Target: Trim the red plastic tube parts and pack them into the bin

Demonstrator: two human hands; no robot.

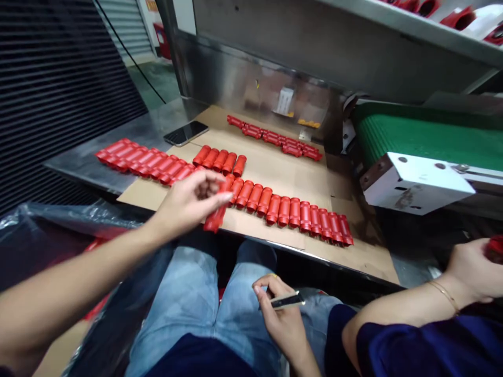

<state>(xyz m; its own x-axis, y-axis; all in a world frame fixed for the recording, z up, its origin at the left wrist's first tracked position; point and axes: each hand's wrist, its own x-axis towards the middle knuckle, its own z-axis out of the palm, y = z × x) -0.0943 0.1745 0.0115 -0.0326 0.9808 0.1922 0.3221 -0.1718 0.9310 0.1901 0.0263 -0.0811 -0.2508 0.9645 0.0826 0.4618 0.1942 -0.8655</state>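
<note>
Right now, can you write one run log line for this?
left hand: at red part | right hand: holding slim tool | rows: red, on table | phone: lying flat

Backing onto a dull steel panel [220, 68] beneath a metal ledge [393, 29]. Bordering a green conveyor belt [436, 136] at right and dark ribbed slats [58, 78] at left. Opening onto a grey-green floor [157, 86] and a pale corrugated shutter [128, 31]. Catching whitish light on a partly cardboard-covered metal tabletop [145, 128].
</note>
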